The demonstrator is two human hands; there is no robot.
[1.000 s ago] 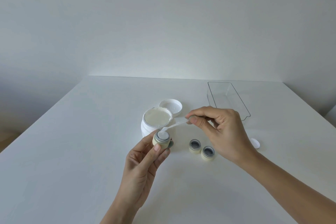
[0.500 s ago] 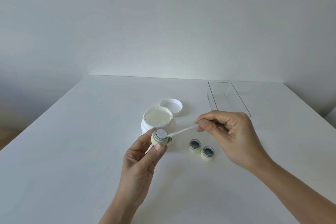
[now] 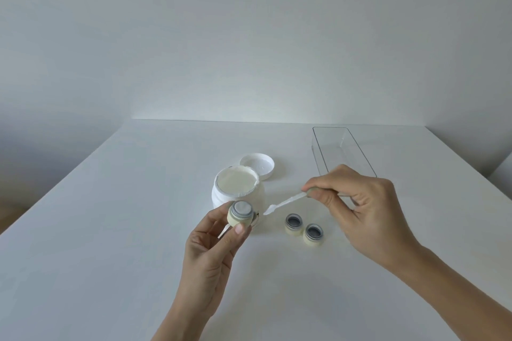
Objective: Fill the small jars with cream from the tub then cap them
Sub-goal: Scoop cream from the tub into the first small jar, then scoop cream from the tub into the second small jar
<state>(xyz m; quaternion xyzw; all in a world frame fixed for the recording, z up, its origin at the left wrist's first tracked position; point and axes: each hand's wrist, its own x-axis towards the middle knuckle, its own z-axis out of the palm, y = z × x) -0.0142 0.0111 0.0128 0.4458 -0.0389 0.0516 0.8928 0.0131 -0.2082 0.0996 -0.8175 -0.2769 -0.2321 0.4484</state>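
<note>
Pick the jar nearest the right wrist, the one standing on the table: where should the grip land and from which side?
Take the near jar by its cream-coloured side wall, below the grey rim, coming from above with fingers on its front and right. It stands upright with its mouth open, so gripping across the top risks dipping in. The second jar crowds its far-left side; the front and right look free.

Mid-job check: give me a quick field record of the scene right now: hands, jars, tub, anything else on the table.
left hand: holds a small jar topped with cream
right hand: pinches a white spatula, tip off the jar
jars on table: two, uncapped, interiors dark
cream tub: open, full
tub lid: behind the tub
clear tray: far right
jar caps: none clearly visible
</note>
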